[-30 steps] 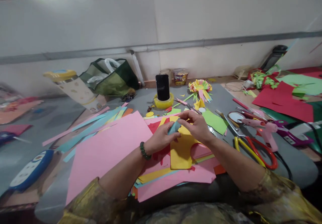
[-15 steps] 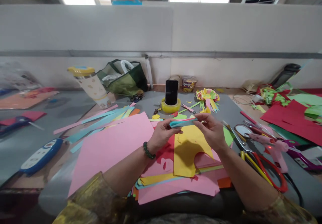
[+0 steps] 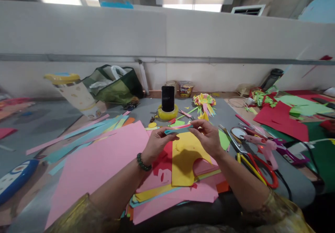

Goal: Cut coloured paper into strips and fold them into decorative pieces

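Between my two hands a folded strip of blue paper [image 3: 179, 130], with some pink along its top edge, is held level above the paper pile. My left hand [image 3: 157, 140] pinches its left, looped end. At the other end, my right hand [image 3: 207, 135] grips the strip between thumb and fingers. Below lies a yellow paper sheet [image 3: 183, 159] with a rounded cut-out, over red and pink sheets. A large pink sheet [image 3: 104, 166] spreads to the left of my left forearm.
Scissors with red handles [image 3: 264, 168] and a pink glue gun [image 3: 267, 149] lie to the right. A phone [image 3: 168, 98] stands in a yellow tape roll [image 3: 167, 113] behind my hands. Paper strips [image 3: 83, 135], a tumbler [image 3: 75, 97] and a paper flower [image 3: 204, 102] lie around.
The view has turned to the right, so the table's things sit further left. Both hands keep hold of the blue strip, which now looks flatter at its left end.
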The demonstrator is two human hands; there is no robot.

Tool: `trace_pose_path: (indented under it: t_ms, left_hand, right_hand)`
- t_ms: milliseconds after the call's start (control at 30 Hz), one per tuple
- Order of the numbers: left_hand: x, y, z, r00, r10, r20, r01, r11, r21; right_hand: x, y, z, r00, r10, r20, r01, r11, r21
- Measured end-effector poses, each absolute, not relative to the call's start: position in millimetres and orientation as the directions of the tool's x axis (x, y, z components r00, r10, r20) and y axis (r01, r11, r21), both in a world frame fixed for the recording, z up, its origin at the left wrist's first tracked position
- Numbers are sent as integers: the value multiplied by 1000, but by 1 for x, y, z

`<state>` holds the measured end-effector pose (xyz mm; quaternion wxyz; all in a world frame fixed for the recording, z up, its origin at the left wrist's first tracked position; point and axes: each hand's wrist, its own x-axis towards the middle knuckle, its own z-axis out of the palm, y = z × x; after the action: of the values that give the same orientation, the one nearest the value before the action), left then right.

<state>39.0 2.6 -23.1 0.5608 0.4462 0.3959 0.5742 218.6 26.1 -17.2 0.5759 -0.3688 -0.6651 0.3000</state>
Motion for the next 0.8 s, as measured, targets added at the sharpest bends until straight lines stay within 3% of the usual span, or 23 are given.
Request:
trace_pose_path:
  t_ms: [800]
  left_hand:
    - [40, 3, -22, 36, 999, -14, -286, 24, 958]
  right_hand:
    - [223, 28, -20, -56, 897, 439, 122, 442, -888]
